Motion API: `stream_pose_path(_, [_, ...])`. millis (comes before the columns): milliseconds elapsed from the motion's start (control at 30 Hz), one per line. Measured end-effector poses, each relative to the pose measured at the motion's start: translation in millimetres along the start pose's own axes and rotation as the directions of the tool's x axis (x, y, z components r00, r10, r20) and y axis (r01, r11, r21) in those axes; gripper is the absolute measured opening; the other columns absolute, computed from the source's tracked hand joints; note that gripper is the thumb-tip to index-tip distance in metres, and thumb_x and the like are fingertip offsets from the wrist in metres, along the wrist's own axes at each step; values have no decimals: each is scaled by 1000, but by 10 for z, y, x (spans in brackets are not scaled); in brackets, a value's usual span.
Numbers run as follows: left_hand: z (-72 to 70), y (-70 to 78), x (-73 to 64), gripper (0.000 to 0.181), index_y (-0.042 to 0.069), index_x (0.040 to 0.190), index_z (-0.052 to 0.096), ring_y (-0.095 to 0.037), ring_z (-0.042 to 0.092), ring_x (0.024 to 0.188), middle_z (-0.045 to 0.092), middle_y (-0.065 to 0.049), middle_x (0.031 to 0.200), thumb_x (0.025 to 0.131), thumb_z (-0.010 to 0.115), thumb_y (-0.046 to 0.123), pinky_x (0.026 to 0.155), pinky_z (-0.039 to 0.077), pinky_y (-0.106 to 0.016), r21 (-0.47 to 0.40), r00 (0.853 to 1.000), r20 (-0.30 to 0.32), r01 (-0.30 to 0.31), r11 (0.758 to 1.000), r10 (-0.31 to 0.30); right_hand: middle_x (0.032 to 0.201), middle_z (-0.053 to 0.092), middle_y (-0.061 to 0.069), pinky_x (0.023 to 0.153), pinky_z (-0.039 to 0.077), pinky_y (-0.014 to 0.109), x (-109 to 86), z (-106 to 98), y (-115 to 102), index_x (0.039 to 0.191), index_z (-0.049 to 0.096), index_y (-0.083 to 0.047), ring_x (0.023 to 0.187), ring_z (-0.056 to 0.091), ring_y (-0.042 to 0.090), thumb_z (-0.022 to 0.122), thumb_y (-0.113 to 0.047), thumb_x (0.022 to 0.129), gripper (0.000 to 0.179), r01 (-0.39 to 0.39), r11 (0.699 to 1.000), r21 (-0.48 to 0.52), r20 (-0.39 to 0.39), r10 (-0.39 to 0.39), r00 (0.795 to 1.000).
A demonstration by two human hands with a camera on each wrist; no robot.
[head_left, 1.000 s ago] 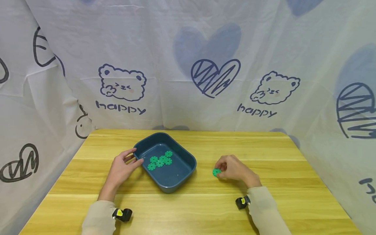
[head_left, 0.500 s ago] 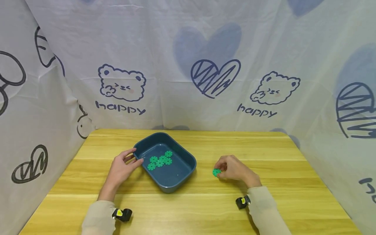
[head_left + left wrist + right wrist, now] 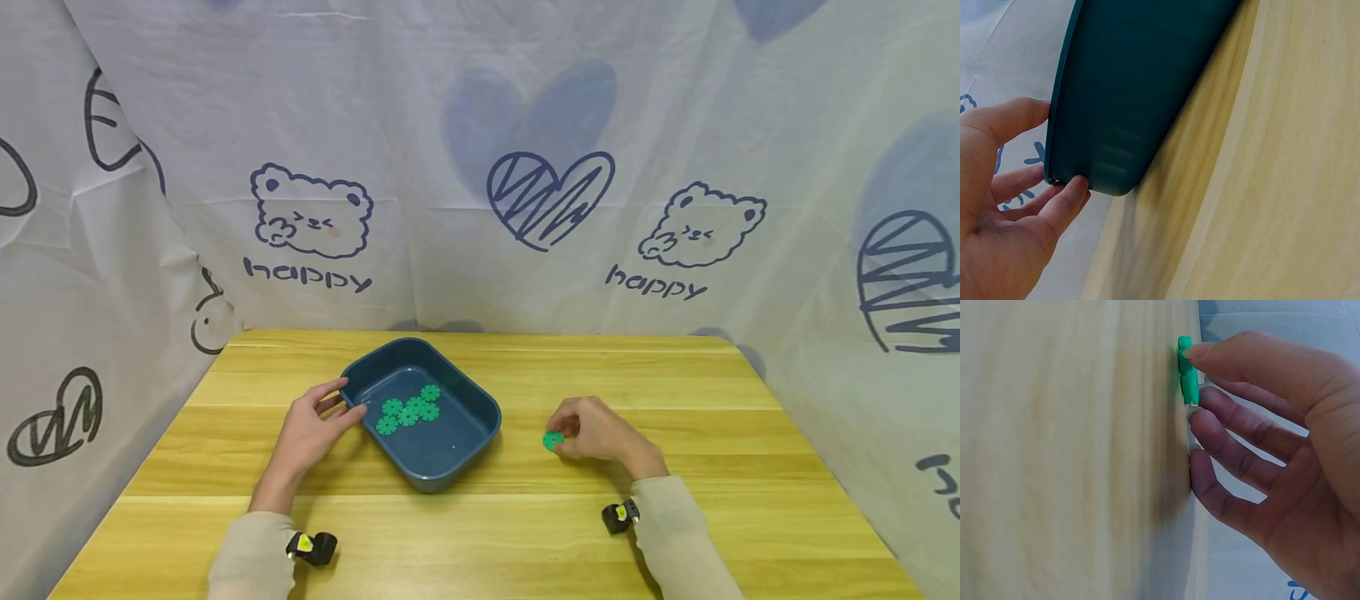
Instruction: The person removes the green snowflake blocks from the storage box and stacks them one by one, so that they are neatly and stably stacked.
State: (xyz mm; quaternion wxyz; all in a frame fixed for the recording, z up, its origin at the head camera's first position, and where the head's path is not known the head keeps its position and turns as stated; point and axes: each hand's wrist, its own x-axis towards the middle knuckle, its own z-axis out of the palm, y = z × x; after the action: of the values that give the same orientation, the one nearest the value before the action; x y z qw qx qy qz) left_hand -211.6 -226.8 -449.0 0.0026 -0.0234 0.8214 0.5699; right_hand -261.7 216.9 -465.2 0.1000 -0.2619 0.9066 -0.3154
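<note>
A dark blue plastic tub (image 3: 450,442) stands at an angle on the table, left of the middle. My left hand (image 3: 318,425) grips its left corner; in the left wrist view the thumb and fingers (image 3: 1069,197) spread around that corner at the rim. Several green notched discs (image 3: 407,415), like snowflake building pieces, lie overlapping in the tub. To the right of the tub, my right hand (image 3: 596,429) pinches one more green notched disc (image 3: 552,440) close over the tabletop. In the right wrist view the thumb lies on this disc (image 3: 1186,369), and the fingertips curl down near the wood.
The light wooden table (image 3: 525,533) reaches back to a white cloth (image 3: 450,275) printed with bears and hearts. More cloth hangs on both sides. Each wrist carries a small black camera, the left camera (image 3: 322,548) and the right camera (image 3: 617,517).
Both hands, the tub and the discs stay in place. Only the cloth at the left shifts a little.
</note>
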Motion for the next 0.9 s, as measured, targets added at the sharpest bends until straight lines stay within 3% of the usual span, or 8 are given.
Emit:
stream_pose_path(433, [8, -14, -13, 71, 0, 156, 40, -42, 45, 148, 28, -24, 167, 98, 73, 25, 114, 48, -39, -3, 1000, -3, -1, 1000, 1, 97, 72, 0, 73, 58, 21, -12, 5, -5, 99, 78, -12, 83, 62, 13, 85, -13, 83, 17, -2, 1000, 16, -1, 2, 1000])
stream_pose_path(667, [7, -17, -10, 71, 1, 156, 40, -42, 45, 147, 28, -25, 167, 98, 72, 25, 114, 48, -40, 1, 1000, -2, 4, 1000, -4, 100, 73, 3, 77, 59, 27, 31, -96, -86, 105, 77, -11, 90, 65, 18, 84, -13, 85, 21, -23, 1000, -6, -21, 22, 1000])
stream_pose_path(900, [4, -11, 5, 71, 1, 156, 40, -42, 45, 147, 28, -24, 167, 98, 73, 26, 114, 48, -40, -2, 1000, 3, 2, 1000, -2, 106, 75, 13, 79, 63, 30, 198, -243, -307, 107, 77, -4, 90, 68, 19, 78, -7, 88, 20, 88, 995, -39, -34, -89, 995])
